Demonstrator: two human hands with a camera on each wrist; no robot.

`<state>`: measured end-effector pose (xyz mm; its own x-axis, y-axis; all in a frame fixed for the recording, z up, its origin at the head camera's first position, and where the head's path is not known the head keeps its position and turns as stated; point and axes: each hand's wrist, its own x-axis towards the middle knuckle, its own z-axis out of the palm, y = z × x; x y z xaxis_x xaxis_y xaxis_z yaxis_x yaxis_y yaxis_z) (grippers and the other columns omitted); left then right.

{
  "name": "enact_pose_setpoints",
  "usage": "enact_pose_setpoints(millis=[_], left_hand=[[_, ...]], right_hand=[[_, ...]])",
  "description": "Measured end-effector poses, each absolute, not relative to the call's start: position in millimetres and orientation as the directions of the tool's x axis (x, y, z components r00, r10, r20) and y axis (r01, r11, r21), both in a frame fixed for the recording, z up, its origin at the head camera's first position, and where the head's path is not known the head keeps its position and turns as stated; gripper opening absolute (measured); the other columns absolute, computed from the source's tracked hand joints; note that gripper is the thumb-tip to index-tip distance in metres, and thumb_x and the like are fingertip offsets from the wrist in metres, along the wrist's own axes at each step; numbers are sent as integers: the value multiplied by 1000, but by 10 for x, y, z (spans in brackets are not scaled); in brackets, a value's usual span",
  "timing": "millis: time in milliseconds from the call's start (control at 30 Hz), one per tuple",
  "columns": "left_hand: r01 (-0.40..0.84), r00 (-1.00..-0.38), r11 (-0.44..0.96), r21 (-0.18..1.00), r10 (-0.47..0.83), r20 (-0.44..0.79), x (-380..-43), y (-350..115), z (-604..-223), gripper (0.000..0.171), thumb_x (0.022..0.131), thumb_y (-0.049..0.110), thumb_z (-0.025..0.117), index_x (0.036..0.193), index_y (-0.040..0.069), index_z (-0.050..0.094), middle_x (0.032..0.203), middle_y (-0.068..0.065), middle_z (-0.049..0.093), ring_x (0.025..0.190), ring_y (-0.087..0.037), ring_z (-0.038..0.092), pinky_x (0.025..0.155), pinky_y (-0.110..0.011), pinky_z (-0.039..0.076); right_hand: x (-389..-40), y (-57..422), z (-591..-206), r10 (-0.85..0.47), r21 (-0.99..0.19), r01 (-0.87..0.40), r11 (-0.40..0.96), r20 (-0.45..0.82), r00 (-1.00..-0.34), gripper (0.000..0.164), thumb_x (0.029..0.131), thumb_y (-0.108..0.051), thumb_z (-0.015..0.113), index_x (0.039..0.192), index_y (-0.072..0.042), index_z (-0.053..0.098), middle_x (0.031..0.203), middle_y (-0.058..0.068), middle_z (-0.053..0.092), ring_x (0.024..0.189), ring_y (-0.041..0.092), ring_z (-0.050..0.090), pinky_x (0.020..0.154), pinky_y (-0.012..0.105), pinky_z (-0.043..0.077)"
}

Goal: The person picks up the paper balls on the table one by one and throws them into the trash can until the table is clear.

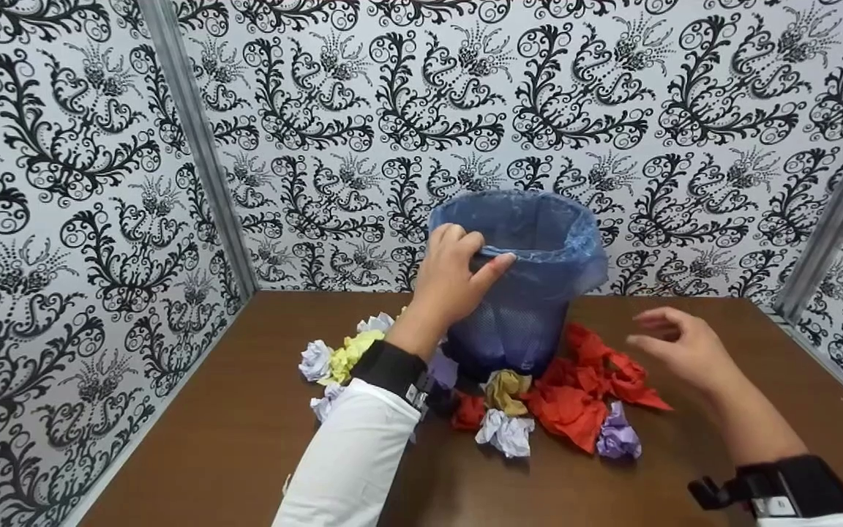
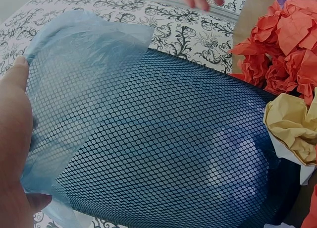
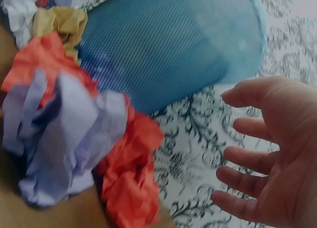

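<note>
A mesh wastebasket stands on the table, lined with a blue plastic bag folded over its rim. My left hand grips the near left part of that rim, thumb outside; the left wrist view shows the thumb against the bag. To the right of the basket, my right hand is in the air with fingers parted and nothing in them. Nearest below it lie crumpled red papers and a purple paper ball. Through the mesh, something pale purple shows near the bottom.
A tan paper ball and a white one lie in front of the basket. Yellow paper and white paper lie to its left. Patterned wall panels stand behind and beside the brown table.
</note>
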<state>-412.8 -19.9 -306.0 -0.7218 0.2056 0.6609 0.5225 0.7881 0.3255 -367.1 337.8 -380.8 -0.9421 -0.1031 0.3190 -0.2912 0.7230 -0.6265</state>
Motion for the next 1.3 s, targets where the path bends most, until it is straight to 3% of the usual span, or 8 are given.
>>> enact_pose_setpoints(millis=[100, 233, 500, 900, 1300], left_hand=[[522, -726, 787, 329, 208, 655, -4128, -195, -3053, 58, 94, 76, 47, 95, 19, 59, 102, -1, 49, 126, -20, 44, 95, -40, 49], [520, -725, 789, 328, 205, 657, -4125, -188, -3054, 58, 93, 76, 47, 94, 20, 59, 102, 0, 49, 126, -20, 44, 96, -40, 49], [541, -713, 783, 307, 232, 662, -4136, -163, -3104, 58, 94, 75, 47, 94, 19, 59, 100, -2, 50, 123, -21, 45, 99, -40, 47], [533, -713, 791, 301, 228, 664, -4136, -222, -3057, 54, 95, 71, 51, 94, 17, 58, 99, -4, 48, 123, -23, 45, 91, -41, 50], [536, -717, 786, 307, 232, 657, -4143, -219, -3054, 55, 95, 72, 49, 94, 18, 58, 103, -3, 51, 125, -23, 45, 96, -42, 51]], right_hand=[[-3677, 3428, -3904, -102, -653, -268, 708, 281, -954, 54, 95, -35, 73, 134, 0, 59, 131, 27, 65, 116, 38, 63, 93, 41, 53], [-3686, 3463, -4007, -107, -682, -246, 689, 240, -965, 57, 95, -35, 74, 135, 1, 58, 133, 29, 62, 121, 44, 61, 99, 51, 52], [-3649, 3509, -4211, -142, -700, -229, 676, 182, -973, 56, 93, -29, 76, 135, 4, 57, 132, 32, 61, 117, 42, 64, 84, 33, 59], [-3721, 3420, -4328, -201, -669, -238, 704, 134, -970, 55, 86, -31, 82, 127, 0, 62, 120, 21, 69, 108, 32, 70, 82, 29, 55], [-3744, 3456, -4419, -189, -624, -235, 745, 141, -972, 55, 84, -33, 83, 125, -1, 64, 115, 17, 70, 97, 21, 66, 78, 31, 53]])
